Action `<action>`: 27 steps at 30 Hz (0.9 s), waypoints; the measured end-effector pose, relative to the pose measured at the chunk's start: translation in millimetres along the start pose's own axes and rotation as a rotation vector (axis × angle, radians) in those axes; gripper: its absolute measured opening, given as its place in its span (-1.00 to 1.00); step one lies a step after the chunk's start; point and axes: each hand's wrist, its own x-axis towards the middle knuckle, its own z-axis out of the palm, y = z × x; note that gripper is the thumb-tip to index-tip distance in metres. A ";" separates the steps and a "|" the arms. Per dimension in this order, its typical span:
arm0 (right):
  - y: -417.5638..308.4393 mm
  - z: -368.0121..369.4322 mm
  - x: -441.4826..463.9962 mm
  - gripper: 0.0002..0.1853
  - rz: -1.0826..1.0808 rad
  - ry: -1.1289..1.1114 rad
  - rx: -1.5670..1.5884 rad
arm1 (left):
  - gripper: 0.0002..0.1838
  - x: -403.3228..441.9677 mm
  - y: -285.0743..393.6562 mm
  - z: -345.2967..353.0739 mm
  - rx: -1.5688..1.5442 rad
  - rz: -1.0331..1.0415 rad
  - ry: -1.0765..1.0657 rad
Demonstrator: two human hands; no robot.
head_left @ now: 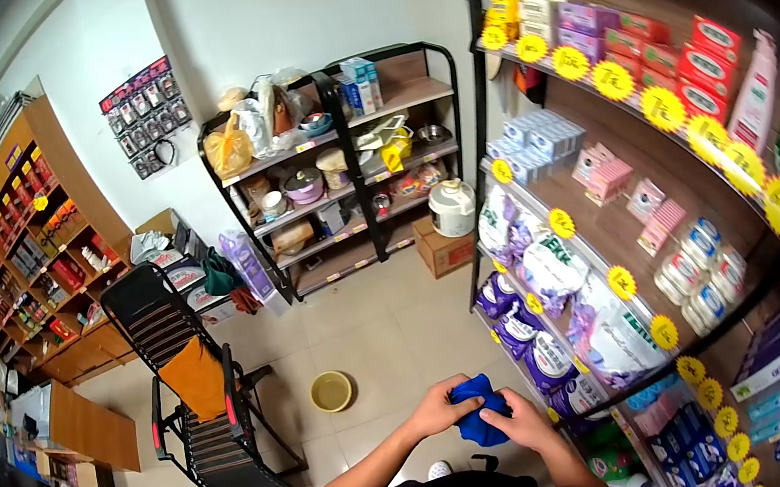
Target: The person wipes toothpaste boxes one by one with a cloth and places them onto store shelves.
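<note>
A bunched-up blue cloth (476,409) is gripped between my two hands, low in front of my body. My left hand (436,409) closes on it from the left, with the thumb across its front. From the right, my right hand (523,420) presses fingers and thumb onto the same cloth. Parts of both hands' fingers are hidden behind the folds. On the tiled floor, ahead and to the left of the cloth, sits a round yellowish basin (335,409).
Shop shelves (618,162) with boxes, soap bars and detergent bags rise close on my right. A black reclining chair (201,447) with an orange cloth (196,378) stands left. Ahead are a black rack (372,206) and a rice cooker (453,210) on a cardboard box (445,248).
</note>
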 end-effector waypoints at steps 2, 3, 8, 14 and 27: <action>-24.8 16.9 27.9 -0.49 -0.057 0.084 -0.195 | -0.74 2.7 7.4 -29.2 0.011 -0.027 0.149; -32.0 24.5 42.9 -0.48 -0.092 0.136 -0.203 | -0.74 7.7 4.0 -44.7 0.009 -0.026 0.161; -19.2 35.3 140.8 -0.52 -0.215 0.242 -0.344 | -0.73 40.2 -1.3 -115.7 -0.055 -0.002 0.377; -76.6 18.2 255.9 -0.67 -0.792 0.274 -0.460 | -0.82 128.5 29.6 -180.1 -0.539 0.094 0.681; -166.1 -22.7 500.6 -0.57 -0.809 0.014 -0.174 | -0.71 281.8 105.9 -328.2 -0.635 0.361 0.436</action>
